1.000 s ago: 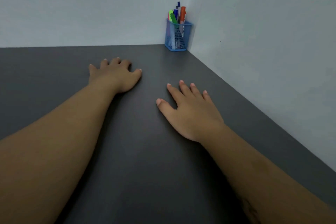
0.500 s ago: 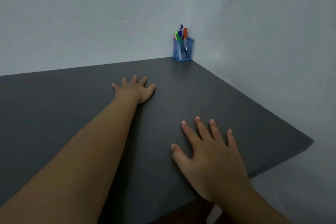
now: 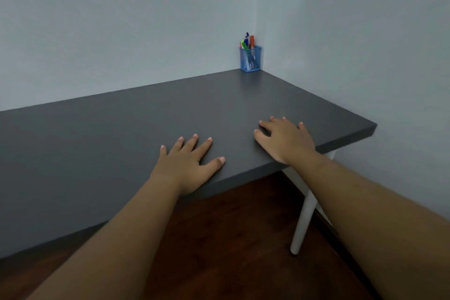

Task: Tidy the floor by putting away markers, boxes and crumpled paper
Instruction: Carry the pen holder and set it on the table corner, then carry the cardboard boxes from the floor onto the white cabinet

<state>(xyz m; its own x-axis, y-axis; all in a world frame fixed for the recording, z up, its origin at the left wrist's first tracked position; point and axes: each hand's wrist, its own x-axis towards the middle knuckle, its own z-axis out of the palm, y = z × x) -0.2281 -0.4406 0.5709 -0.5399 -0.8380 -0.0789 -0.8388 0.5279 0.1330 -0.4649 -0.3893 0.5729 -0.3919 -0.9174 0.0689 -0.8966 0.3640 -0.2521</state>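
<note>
I have both hands flat, palms down, holding nothing, at the near edge of the dark grey surface [image 3: 121, 134]. My left hand [image 3: 188, 165] rests with fingers spread; my right hand [image 3: 283, 140] sits further right, fingers slightly curled, close to the surface's right corner. The markers [image 3: 248, 42] already stand upright in a blue mesh pen holder [image 3: 250, 59] at the far right corner, tucked where the two pale walls meet. That holder lies ahead and slightly left of my right hand, the nearer of the two, though well apart. I see no boxes or crumpled paper here. The dark wood floor [image 3: 243, 226] visible below looks bare, beside a white leg [image 3: 303, 221]. I judge the tidying here nearly finished.
</note>
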